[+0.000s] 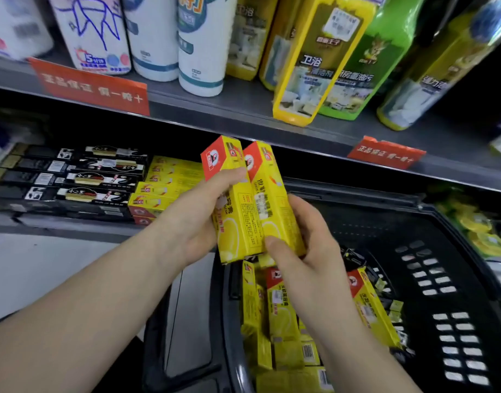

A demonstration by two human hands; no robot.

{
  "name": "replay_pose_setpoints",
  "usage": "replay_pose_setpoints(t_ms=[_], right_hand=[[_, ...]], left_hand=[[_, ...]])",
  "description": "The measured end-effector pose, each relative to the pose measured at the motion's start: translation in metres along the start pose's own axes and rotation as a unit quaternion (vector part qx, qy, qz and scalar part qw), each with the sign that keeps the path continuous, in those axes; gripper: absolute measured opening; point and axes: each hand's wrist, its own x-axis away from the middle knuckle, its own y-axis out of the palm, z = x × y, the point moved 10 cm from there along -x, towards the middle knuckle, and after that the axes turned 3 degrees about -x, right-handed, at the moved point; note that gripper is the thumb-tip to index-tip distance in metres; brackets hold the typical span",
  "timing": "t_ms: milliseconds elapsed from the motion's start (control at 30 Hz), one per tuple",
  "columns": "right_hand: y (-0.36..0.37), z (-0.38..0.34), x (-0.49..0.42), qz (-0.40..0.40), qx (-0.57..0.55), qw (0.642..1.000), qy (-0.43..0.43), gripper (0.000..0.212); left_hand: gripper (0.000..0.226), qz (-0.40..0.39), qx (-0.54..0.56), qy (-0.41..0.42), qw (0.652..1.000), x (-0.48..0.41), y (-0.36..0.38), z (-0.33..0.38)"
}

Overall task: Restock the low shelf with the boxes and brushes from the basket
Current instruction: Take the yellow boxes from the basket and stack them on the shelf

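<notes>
Two long yellow boxes with red ends [253, 202] stand side by side, raised above the black basket [447, 251]. My left hand [198, 219] grips the left box from the side, thumb across its front. My right hand [306, 245] holds the right box from below, thumb on its lower front. Several more yellow boxes [280, 321] lie in the basket, one [371, 304] leaning at the right. On the low shelf [73, 225] lie stacked yellow boxes [164, 188] and black brush boxes [73, 180].
An upper shelf [243, 114] carries white bottles [201, 43] and yellow and green cleaner bottles [320, 58], with red price tags [93, 86] on its edge. Yellow round packs [478, 225] sit at the right of the low shelf. The white floor [45, 273] shows at left.
</notes>
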Motion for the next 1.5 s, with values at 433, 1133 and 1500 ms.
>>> replay_pose_setpoints(t_ms=[433,1133,1500], right_hand=[[0.139,-0.029,-0.084,-0.215,0.102,0.971,0.022,0.018],[0.221,0.12,-0.215,-0.357,0.483,0.791,0.116,0.059],[0.211,0.145,-0.204,-0.389,0.501,0.745,0.206,0.1]], left_hand=[[0.02,0.135,0.095,0.065,0.984,-0.001,-0.136,0.036],[0.003,0.27,0.178,-0.03,0.946,-0.046,-0.236,-0.024],[0.019,0.3,0.169,-0.024,0.939,-0.055,-0.233,-0.027]])
